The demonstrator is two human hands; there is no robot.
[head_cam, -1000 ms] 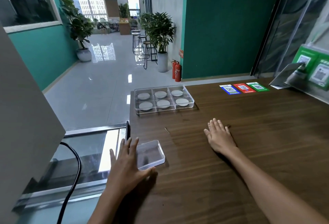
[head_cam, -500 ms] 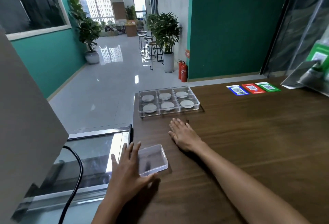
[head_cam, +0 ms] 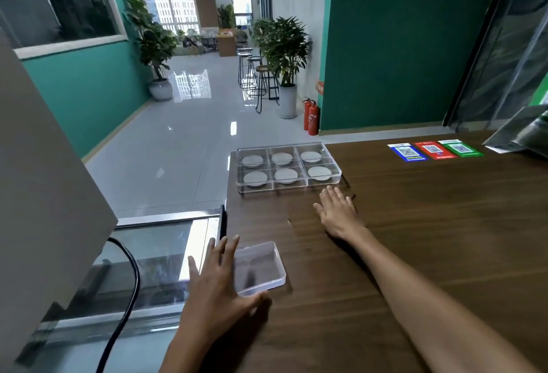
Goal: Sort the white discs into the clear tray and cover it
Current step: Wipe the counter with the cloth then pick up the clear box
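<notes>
Head view: round white discs (head_cam: 286,175) fill rectangular clear tray (head_cam: 332,162).

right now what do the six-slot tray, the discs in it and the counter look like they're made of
Six-slot tray: clear hard plastic, probably acrylic; see-through walls with glossy edges.
Discs: matte pale grey-white, no shine; paper, felt or ceramic cannot be told apart.
Counter: dark wood-grain surface, low sheen; solid wood or laminate, unclear.
</notes>
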